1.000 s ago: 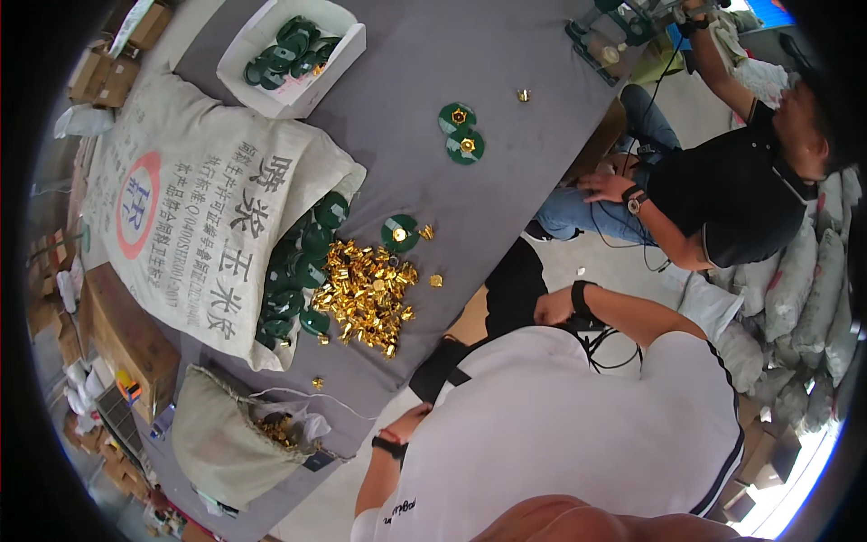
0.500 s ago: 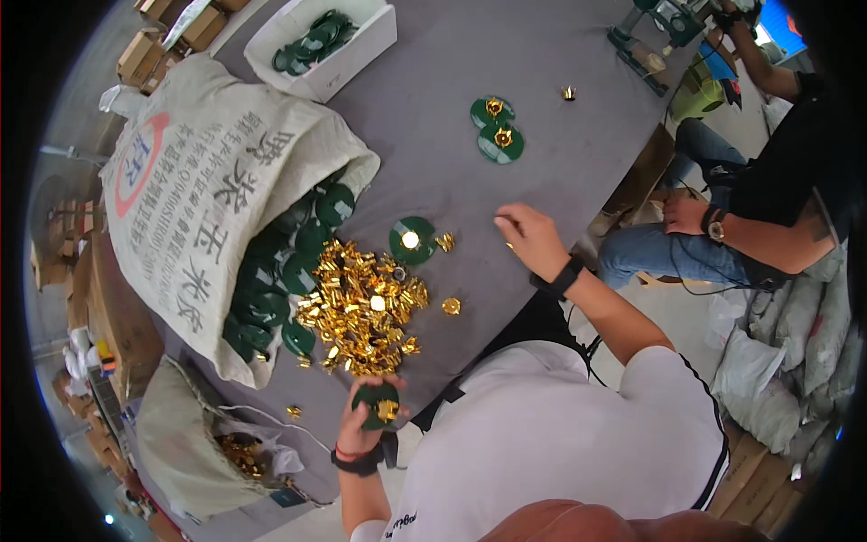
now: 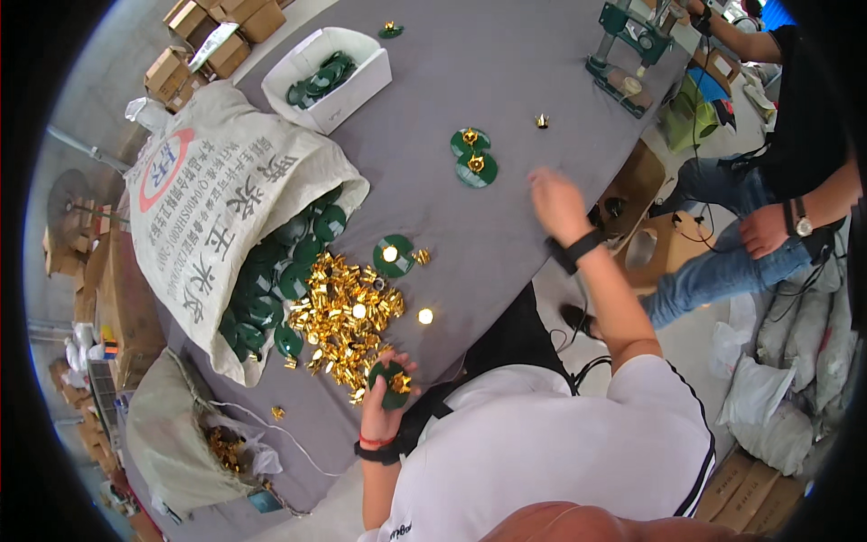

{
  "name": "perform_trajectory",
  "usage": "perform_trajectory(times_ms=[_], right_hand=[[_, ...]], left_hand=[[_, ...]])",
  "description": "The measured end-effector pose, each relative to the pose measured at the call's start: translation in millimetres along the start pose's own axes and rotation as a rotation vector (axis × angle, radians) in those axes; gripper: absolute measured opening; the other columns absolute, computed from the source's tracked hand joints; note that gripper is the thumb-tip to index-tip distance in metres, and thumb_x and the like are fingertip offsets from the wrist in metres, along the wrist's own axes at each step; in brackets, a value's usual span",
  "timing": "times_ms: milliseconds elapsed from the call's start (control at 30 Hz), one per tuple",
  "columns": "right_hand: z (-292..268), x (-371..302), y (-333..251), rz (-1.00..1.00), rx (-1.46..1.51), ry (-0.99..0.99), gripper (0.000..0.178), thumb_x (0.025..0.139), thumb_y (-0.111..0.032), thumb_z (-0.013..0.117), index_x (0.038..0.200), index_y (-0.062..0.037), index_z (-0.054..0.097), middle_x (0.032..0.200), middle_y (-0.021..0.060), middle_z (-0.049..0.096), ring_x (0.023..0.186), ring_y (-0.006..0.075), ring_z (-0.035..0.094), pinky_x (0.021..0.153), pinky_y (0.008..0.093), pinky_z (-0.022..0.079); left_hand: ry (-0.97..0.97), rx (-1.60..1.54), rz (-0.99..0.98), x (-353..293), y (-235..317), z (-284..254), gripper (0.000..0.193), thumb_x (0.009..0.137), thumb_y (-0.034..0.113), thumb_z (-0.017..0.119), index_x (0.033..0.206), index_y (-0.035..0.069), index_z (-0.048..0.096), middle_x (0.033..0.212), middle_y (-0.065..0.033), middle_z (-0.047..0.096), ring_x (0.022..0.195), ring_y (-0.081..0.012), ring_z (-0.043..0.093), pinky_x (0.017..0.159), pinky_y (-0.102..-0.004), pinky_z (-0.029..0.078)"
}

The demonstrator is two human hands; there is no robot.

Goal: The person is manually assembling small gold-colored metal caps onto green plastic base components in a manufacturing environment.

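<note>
My left hand [image 3: 384, 417] is closed around a green disc [image 3: 379, 379] with a gold, crown-shaped piece [image 3: 400, 384] on it, low beside the table's near edge. My right hand [image 3: 558, 206] reaches over the right part of the table, fingers loosely bent and nothing visible in them. Beyond its fingertips stands a single gold crown piece [image 3: 542, 122]. To its left lie two overlapping green discs [image 3: 476, 173], each with a gold piece on top. A heap of gold pieces [image 3: 348, 316] spreads in front of my left hand, and another green disc [image 3: 395, 256] rests beside the heap.
A white woven sack [image 3: 244, 194] spills green discs onto the table at left. Behind it is a white box [image 3: 348, 99] of discs. A smaller sack [image 3: 172, 443] holds gold pieces. A green press [image 3: 628, 54] stands far right, near a person in jeans [image 3: 700, 271].
My right hand has moved forward and right, closer to the lone gold piece. My left hand still holds the disc. The view has shifted, and the other person's leg now stretches out toward the table.
</note>
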State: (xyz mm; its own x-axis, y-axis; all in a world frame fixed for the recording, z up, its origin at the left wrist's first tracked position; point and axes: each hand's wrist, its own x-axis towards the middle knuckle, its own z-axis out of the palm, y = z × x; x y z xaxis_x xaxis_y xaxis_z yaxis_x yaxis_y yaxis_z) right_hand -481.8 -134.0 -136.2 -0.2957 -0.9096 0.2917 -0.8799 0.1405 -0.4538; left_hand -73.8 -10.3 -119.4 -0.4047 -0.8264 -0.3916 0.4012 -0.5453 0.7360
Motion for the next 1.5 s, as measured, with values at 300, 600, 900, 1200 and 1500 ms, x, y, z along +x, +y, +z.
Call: perform_trajectory(times_ms=[300,600,900,1200,1500], right_hand=[[23.3,140.6,110.4,0.193,-0.115,-0.076,0.027,0.09,-0.027,0.047,0.103,-0.0047,0.055,0.086,0.0186,0.065,0.084,0.0372,0.061,0.072,0.0467,0.047],[17.6,60.7,56.5,0.026,0.263,-0.142,0.026,0.087,-0.028,0.055,0.084,-0.0022,0.053,0.07,0.0159,0.061,0.068,0.0307,0.062,0.059,0.0399,0.047],[18.2,-108.9,-116.6,0.278,1.399,-0.787,0.015,0.093,-0.017,0.054,0.085,-0.0038,0.051,0.069,-0.0019,0.051,0.062,0.0038,0.047,0.056,0.0195,0.038],[33.5,-152.3,-138.2,0.35,1.278,-0.965,0.009,0.09,-0.012,0.053,0.086,-0.0033,0.052,0.068,-0.001,0.052,0.061,0.0042,0.048,0.055,0.0215,0.04],[39.6,-104.3,-121.5,0.464,0.952,-0.413,0.014,0.091,-0.016,0.054,0.088,-0.0028,0.055,0.063,-0.0022,0.05,0.058,0.0044,0.045,0.053,0.0204,0.035]], left_hand=[[0.138,-0.023,-0.02,7.2,-2.5,24.6,0.049,0.095,0.043,0.04,0.132,0.01,0.04,0.127,-0.0119,0.048,0.113,-0.0263,0.049,0.075,-0.039,0.05],[0.024,0.029,-0.015,66.4,12.4,55.3,0.052,0.094,0.045,0.04,0.134,0.011,0.039,0.128,-0.0111,0.048,0.112,-0.0248,0.049,0.074,-0.0364,0.05],[0.094,-0.211,0.061,100.4,-6.6,72.0,0.068,0.092,0.061,0.026,0.134,0.009,0.038,0.122,-0.0115,0.052,0.113,-0.0242,0.05,0.09,-0.0398,0.044],[-0.055,-0.394,-0.076,160.7,27.8,59.9,0.064,0.095,0.054,0.029,0.131,0.002,0.038,0.124,-0.0169,0.05,0.118,-0.0281,0.047,0.1,-0.0394,0.039],[0.265,0.3,0.377,97.2,46.2,7.1,0.033,0.097,0.024,0.045,0.118,-0.001,0.05,0.112,-0.0098,0.056,0.103,-0.0169,0.054,0.086,-0.0283,0.044]])
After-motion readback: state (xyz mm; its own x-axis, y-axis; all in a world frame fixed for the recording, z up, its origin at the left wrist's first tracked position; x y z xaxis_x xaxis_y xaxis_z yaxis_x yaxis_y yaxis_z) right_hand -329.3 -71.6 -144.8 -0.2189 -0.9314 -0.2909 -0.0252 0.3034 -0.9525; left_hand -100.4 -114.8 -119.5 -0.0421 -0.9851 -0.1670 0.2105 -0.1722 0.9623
